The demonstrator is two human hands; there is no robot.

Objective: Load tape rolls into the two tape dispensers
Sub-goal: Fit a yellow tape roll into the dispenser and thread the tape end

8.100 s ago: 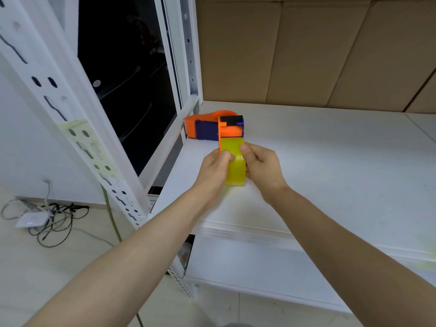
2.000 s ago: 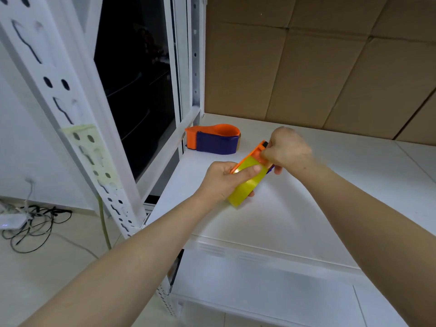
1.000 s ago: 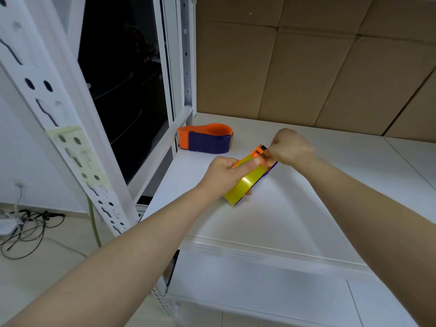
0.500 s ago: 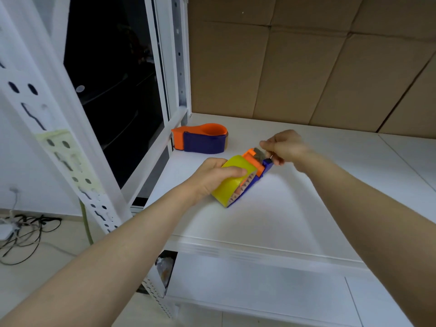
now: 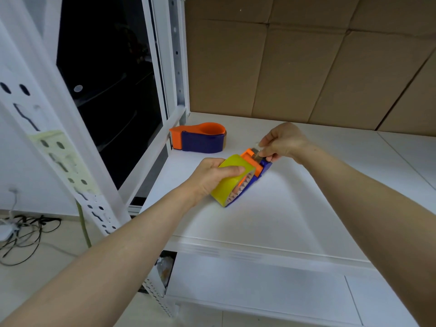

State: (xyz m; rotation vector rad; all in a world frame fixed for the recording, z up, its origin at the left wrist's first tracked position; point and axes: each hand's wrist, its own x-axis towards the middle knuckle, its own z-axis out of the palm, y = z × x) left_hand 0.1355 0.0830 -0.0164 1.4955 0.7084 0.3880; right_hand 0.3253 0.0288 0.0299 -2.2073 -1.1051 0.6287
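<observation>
My left hand grips a yellow tape roll seated in an orange and blue dispenser, held just above the white shelf. At the dispenser's cutter end, my right hand pinches the clear tape end with thumb and fingers. A second orange and blue dispenser lies on its side at the shelf's back left corner, untouched; a brownish rim shows at its right end.
Brown cardboard lines the back of the shelf. A white perforated rack post stands at the left, with a dark window behind it. Cables lie on the floor. A lower shelf sits beneath.
The dispenser has tipped so the roll's yellow face turns up toward me. My right hand has lifted slightly at the cutter end, drawing the tape end.
</observation>
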